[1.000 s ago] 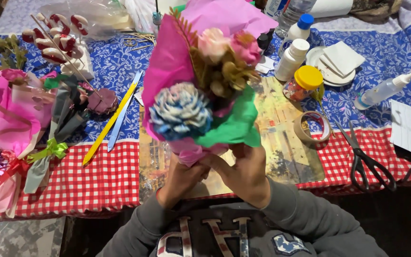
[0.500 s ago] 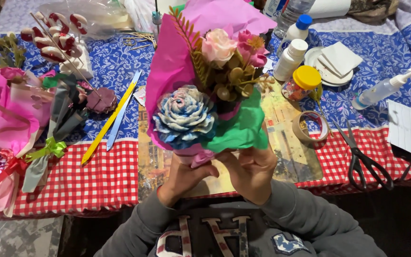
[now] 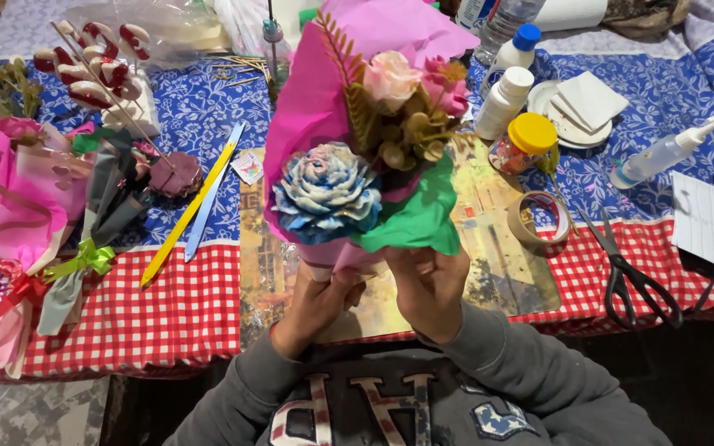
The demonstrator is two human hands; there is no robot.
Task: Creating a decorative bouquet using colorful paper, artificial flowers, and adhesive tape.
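Your left hand (image 3: 317, 301) and right hand (image 3: 431, 285) clasp the bouquet (image 3: 365, 165) at its base, upright above the tabletop (image 3: 167, 306), steadying the wrap.

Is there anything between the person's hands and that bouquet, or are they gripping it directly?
Nothing visible is between them. The left hand and right hand both clasp the base of the bouquet directly, holding it up over the table.

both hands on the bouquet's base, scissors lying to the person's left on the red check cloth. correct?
Not quite: the head view shows the scissors to the person's right, on the red check cloth. The left hand and right hand do hold the bouquet at its base.
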